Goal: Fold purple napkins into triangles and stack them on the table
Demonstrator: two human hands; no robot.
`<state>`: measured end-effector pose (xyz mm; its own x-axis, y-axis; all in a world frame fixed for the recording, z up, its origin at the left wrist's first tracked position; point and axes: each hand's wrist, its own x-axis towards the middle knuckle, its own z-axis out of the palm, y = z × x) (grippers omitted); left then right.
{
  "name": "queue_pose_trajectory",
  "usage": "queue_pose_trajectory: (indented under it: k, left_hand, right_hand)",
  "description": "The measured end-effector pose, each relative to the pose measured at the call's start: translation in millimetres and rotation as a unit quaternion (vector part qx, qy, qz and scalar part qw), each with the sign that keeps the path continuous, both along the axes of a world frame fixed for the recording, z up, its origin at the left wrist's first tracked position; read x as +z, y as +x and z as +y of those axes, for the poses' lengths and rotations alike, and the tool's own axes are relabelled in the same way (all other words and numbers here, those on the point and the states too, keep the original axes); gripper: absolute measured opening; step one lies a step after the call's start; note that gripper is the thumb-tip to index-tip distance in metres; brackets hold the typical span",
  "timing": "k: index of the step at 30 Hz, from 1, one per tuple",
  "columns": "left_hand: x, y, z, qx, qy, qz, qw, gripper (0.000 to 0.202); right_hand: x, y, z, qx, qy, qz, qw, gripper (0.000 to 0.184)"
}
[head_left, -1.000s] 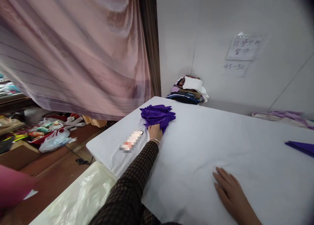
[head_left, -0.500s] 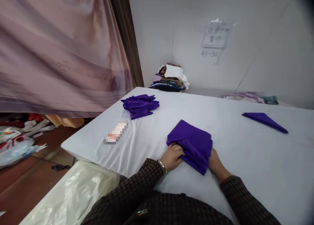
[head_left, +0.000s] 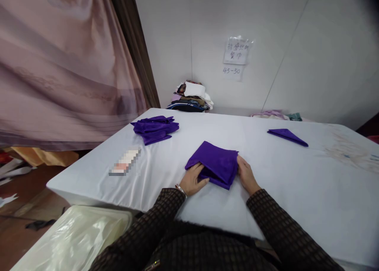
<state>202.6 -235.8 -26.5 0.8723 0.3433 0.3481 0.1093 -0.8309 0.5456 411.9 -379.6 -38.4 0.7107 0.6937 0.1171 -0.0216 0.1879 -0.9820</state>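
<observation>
A folded purple cloth (head_left: 217, 162) lies on the white table (head_left: 266, 176) right in front of me. My left hand (head_left: 193, 179) grips its near left corner with curled fingers. My right hand (head_left: 245, 174) holds its right edge, fingers tucked against the fabric. A loose pile of purple cloths (head_left: 154, 128) sits at the far left of the table. One purple cloth folded into a triangle (head_left: 286, 136) lies at the far right.
A blurred flat object (head_left: 124, 166) lies left of the hands. Stacked clothes (head_left: 191, 97) sit at the wall corner. A pink curtain (head_left: 65, 66) hangs on the left; a clear plastic bag (head_left: 74, 239) lies below the table's near edge. A paper note (head_left: 237, 52) is on the wall.
My left hand took a purple cloth from the far pile and brought it in front of me. Both hands now hold it. The view swung to the right.
</observation>
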Motion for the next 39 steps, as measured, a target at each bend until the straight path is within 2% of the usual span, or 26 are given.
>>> queue_pose_trajectory:
  k: [5,11,14,17,19,21,24,26,28,30,32,34,36,39]
  left_hand:
    - [-11.6,4.7,6.6,0.116,-0.060,-0.056,0.990,0.063]
    - [-20.2,6.8,15.3,0.188,-0.091,-0.103,0.973,0.082]
    - [-19.4,3.0,23.3,0.253,-0.065,-0.135,0.956,0.086]
    - [-9.8,-4.0,28.9,0.305,-0.053,-0.101,0.945,0.087]
    - [0.7,-8.1,29.7,0.341,-0.039,-0.046,0.938,0.081]
    - [12.0,-9.7,29.3,0.349,-0.008,0.005,0.937,0.068]
    - [26.8,-7.3,33.0,0.273,0.045,0.037,0.960,0.036]
    - [34.2,-4.8,42.4,0.267,0.003,0.032,0.963,0.018]
    - [38.1,-4.5,56.7,0.328,-0.091,0.031,0.940,0.018]
    - [37.1,-7.2,71.4,0.384,-0.169,0.044,0.907,0.025]
    - [31.4,-12.3,81.8,0.402,-0.205,0.067,0.890,0.031]
    - [23.5,-17.7,86.8,0.414,-0.227,0.078,0.878,0.036]
    - [17.0,-21.5,88.5,0.425,-0.237,0.075,0.870,0.038]
    - [13.0,-23.2,89.9,0.442,-0.241,0.056,0.862,0.037]
  right_hand:
    - [-1.0,-0.5,0.5,0.036,0.016,0.021,0.999,0.050]
    - [-6.5,0.9,5.0,0.038,0.031,0.031,0.998,0.042]
    - [-9.5,2.8,6.4,0.032,0.027,0.001,0.999,0.037]
    - [-12.7,4.7,7.4,0.032,0.016,-0.036,0.999,0.037]
    - [-14.8,4.8,8.2,0.037,0.009,-0.050,0.998,0.035]
    - [-16.8,3.7,9.4,0.036,0.002,-0.058,0.998,0.033]
    - [-17.3,3.2,10.5,0.033,-0.007,-0.060,0.998,0.029]
    - [-14.2,8.0,9.4,0.026,-0.009,-0.044,0.999,0.027]
    - [-8.7,19.8,5.9,-0.009,0.005,-0.008,1.000,0.027]
    - [-3.3,37.1,0.1,-0.083,0.039,0.036,0.995,0.027]
    - [-1.2,55.2,-7.4,-0.170,0.054,0.069,0.982,0.028]
    - [-3.6,68.5,-15.4,-0.229,0.033,0.084,0.969,0.035]
    - [-8.4,74.1,-22.3,-0.247,0.001,0.089,0.965,0.045]
    - [-13.9,71.6,-28.4,-0.239,-0.036,0.051,0.969,0.056]
